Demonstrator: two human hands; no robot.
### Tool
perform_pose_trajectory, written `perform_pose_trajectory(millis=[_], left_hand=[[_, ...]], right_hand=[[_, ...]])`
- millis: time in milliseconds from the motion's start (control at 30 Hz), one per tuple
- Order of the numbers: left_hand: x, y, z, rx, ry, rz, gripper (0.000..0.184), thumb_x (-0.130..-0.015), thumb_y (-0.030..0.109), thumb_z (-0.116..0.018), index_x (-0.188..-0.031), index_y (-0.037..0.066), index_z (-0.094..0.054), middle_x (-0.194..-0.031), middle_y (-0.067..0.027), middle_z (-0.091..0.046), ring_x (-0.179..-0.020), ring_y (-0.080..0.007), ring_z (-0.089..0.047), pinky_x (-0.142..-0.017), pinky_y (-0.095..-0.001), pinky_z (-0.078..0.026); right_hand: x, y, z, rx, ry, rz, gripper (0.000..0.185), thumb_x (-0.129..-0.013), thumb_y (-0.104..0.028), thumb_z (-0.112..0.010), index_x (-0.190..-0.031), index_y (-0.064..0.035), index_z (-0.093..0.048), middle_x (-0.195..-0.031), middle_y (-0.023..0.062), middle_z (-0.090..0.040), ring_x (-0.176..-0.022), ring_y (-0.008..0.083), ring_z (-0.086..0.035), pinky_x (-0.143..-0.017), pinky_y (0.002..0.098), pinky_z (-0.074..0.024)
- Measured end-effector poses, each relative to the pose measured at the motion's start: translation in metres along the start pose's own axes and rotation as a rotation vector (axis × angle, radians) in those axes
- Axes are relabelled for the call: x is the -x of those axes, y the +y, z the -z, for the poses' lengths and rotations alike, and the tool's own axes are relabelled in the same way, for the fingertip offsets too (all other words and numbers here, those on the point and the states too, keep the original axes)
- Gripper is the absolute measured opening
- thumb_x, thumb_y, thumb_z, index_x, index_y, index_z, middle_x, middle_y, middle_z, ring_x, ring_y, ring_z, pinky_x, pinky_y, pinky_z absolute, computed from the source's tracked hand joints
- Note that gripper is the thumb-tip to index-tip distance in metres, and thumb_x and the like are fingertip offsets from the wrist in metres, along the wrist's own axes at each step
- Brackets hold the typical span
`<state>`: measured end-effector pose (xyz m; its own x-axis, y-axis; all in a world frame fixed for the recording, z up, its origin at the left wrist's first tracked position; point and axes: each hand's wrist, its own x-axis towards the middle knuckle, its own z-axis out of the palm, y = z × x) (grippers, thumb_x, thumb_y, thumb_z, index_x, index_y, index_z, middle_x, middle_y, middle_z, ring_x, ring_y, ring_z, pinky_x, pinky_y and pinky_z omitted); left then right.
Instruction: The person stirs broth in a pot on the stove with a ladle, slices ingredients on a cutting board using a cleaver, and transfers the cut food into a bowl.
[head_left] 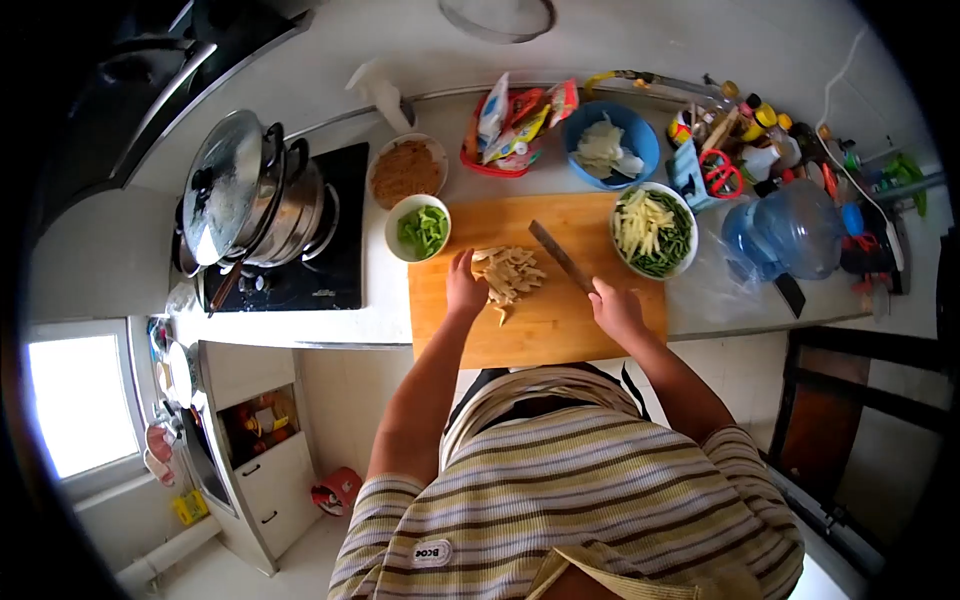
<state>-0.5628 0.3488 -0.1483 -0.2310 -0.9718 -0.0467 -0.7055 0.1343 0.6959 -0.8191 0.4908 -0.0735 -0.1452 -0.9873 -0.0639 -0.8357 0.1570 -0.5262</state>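
A pile of pale tan cut strips [510, 273] lies on the wooden cutting board [560, 335]; I cannot make out which food it is. My left hand [466, 288] rests at the pile's left edge, fingers pointing forward and apart from the thumb, with nothing visible in them. Gripped in my right hand [618, 312] is a kitchen knife [562, 257], its blade slanting up and left, just right of the strips. One small yellowish piece [502, 316] sits below the pile. A white bowl of chopped green vegetable [422, 231] stands at the board's upper left corner.
At the board's upper right is a bowl of green and pale yellow strips [652, 230]. Behind stand a blue bowl [645, 135], a red basket [500, 168] and a bowl of brown crumbly food [408, 172]. Pots [285, 215] occupy the left stove; a water jug [790, 230] is right.
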Motion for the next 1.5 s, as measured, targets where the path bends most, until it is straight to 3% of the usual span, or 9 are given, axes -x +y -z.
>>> perform_pose_trajectory(millis=[200,267,367,467,633,767,1033,1200,1500], left_hand=[[-0.03,0.015,-0.017,-0.113,-0.347,0.006,0.049,-0.073,0.01,-0.056,-0.122,0.009,-0.054,-0.129,-0.0126,-0.05,-0.123,-0.0353,-0.041,-0.103,-0.0405,-0.033],[-0.008,0.054,-0.007,-0.323,-0.23,-0.03,0.038,-0.073,0.014,-0.06,-0.111,0.009,-0.062,-0.118,-0.0117,-0.058,-0.113,-0.0315,-0.049,-0.096,-0.0408,-0.038],[0.019,0.09,-0.02,-0.327,0.172,-0.485,0.014,-0.066,0.012,-0.065,-0.08,0.009,-0.064,-0.083,-0.0105,-0.063,-0.082,-0.0296,-0.058,-0.072,-0.0424,-0.044],[0.038,0.108,-0.05,-0.139,-0.205,-0.369,0.008,-0.068,0.018,-0.068,-0.074,0.013,-0.069,-0.073,-0.007,-0.065,-0.081,-0.0269,-0.059,-0.078,-0.0415,-0.042],[0.041,0.166,-0.119,-0.346,-0.433,-0.463,0.017,-0.072,0.03,-0.069,-0.079,0.015,-0.069,-0.077,-0.0056,-0.066,-0.085,-0.0241,-0.06,-0.08,-0.0389,-0.041],[0.048,0.192,-0.151,-0.338,-0.431,-0.487,0.024,-0.07,0.031,-0.07,-0.085,0.013,-0.067,-0.079,-0.005,-0.065,-0.081,-0.0266,-0.061,-0.076,-0.04,-0.043],[0.048,0.179,-0.167,-0.657,-0.539,-0.452,0.019,-0.077,0.019,-0.051,-0.08,0.011,-0.068,-0.081,-0.0093,-0.067,-0.083,-0.0256,-0.062,-0.082,-0.0378,-0.04],[0.037,0.204,-0.12,-0.085,-0.33,-0.104,0.019,-0.071,0.022,-0.062,-0.069,0.004,-0.065,-0.074,-0.0137,-0.066,-0.07,-0.03,-0.063,-0.068,-0.0392,-0.049],[0.001,0.204,-0.114,0.061,-0.196,-0.107,0.022,-0.076,0.023,-0.065,-0.081,0.002,-0.066,-0.074,-0.0133,-0.066,-0.069,-0.0274,-0.065,-0.065,-0.0358,-0.051]], right_hand=[[0.018,0.037,-0.021,-0.236,0.034,-0.126,0.015,-0.082,-0.018,-0.06,-0.083,-0.0056,-0.051,-0.07,0.0186,-0.058,-0.069,0.04,-0.058,-0.058,0.0496,-0.0427],[0.026,0.028,-0.019,-0.242,0.086,-0.119,0.015,-0.081,-0.018,-0.06,-0.083,-0.0057,-0.051,-0.07,0.0185,-0.059,-0.068,0.0401,-0.058,-0.058,0.0496,-0.0429],[0.038,0.019,-0.011,-0.352,0.217,-0.105,0.014,-0.082,-0.018,-0.06,-0.084,-0.0058,-0.053,-0.07,0.0182,-0.06,-0.066,0.0399,-0.058,-0.057,0.0493,-0.0434],[0.05,0.019,0.03,-0.423,0.309,-0.128,0.015,-0.082,-0.018,-0.06,-0.086,-0.0051,-0.055,-0.069,0.0183,-0.06,-0.064,0.0396,-0.059,-0.056,0.0485,-0.0438],[0.083,0.055,0.093,-0.534,0.354,-0.161,0.01,-0.088,-0.009,-0.054,-0.083,-0.0002,-0.051,-0.056,0.0043,-0.052,-0.049,0.0075,-0.05,-0.045,0.0265,-0.0399],[0.114,0.057,0.126,-0.715,0.346,-0.373,0.011,-0.085,-0.009,-0.056,-0.091,-0.0004,-0.054,-0.056,0.0082,-0.053,-0.045,0.0168,-0.05,-0.046,0.029,-0.0421],[0.144,0.07,0.121,-0.943,0.353,-0.567,0.007,-0.088,-0.008,-0.052,-0.087,-0.0012,-0.054,-0.057,0.0016,-0.05,-0.045,0.0071,-0.047,-0.043,0.0236,-0.0404],[0.144,0.085,0.123,-0.888,0.386,-0.54,0.007,-0.087,-0.007,-0.052,-0.084,-0.0008,-0.053,-0.056,0.0017,-0.05,-0.044,0.0072,-0.046,-0.042,0.024,-0.0397],[0.134,0.099,0.099,-0.885,0.254,-0.426,0.009,-0.087,-0.008,-0.054,-0.089,0.0007,-0.053,-0.055,0.0038,-0.051,-0.044,0.0079,-0.049,-0.042,0.0257,-0.0397]])
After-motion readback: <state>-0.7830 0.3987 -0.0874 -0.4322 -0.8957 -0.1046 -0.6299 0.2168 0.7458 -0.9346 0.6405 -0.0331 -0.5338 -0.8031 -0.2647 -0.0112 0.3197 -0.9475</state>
